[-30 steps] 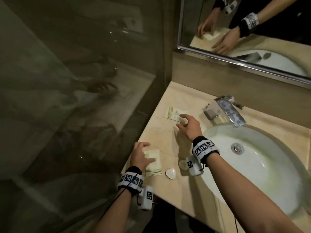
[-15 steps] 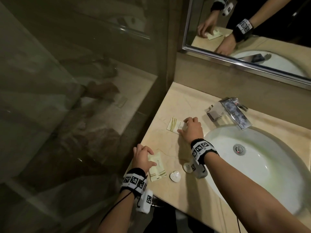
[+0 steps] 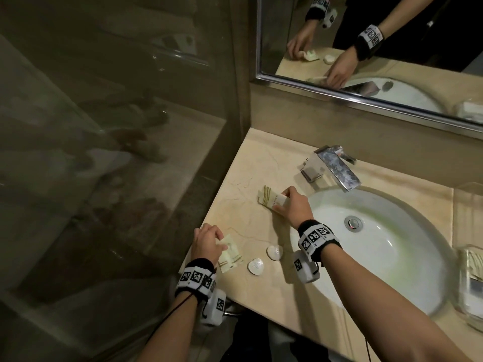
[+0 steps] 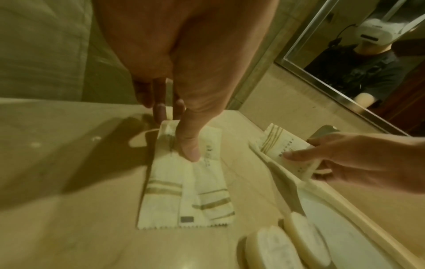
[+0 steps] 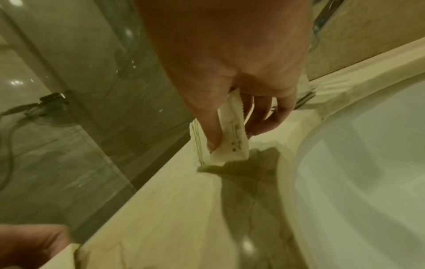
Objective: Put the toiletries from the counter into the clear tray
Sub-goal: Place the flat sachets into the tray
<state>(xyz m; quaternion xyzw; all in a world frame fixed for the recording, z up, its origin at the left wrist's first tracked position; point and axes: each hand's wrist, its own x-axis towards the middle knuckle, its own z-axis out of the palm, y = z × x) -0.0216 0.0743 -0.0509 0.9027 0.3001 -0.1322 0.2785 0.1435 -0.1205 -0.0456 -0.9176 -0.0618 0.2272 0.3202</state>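
Two overlapping white sachets (image 3: 231, 254) (image 4: 184, 182) with gold stripes lie near the counter's front left corner. My left hand (image 3: 220, 245) (image 4: 177, 131) pinches their far end, thumb on top. Further back, my right hand (image 3: 283, 202) (image 5: 236, 136) pinches another striped sachet (image 3: 270, 198) (image 5: 232, 143) between thumb and fingers, tilted just above the counter. Two round white wrapped soaps (image 3: 274, 252) (image 3: 255, 266) (image 4: 271, 249) lie between my hands. The clear tray (image 3: 467, 304) sits at the counter's far right, beyond the sink, with packets inside.
The white sink basin (image 3: 407, 257) lies between my hands and the tray. The chrome faucet (image 3: 333, 165) overhangs its back rim. A glass shower wall (image 3: 117, 152) borders the beige counter (image 3: 251, 163) on the left. A mirror (image 3: 392, 48) hangs behind.
My right hand has closed on the far sachet and tipped it up off the counter. My left hand has stayed on the two near sachets.
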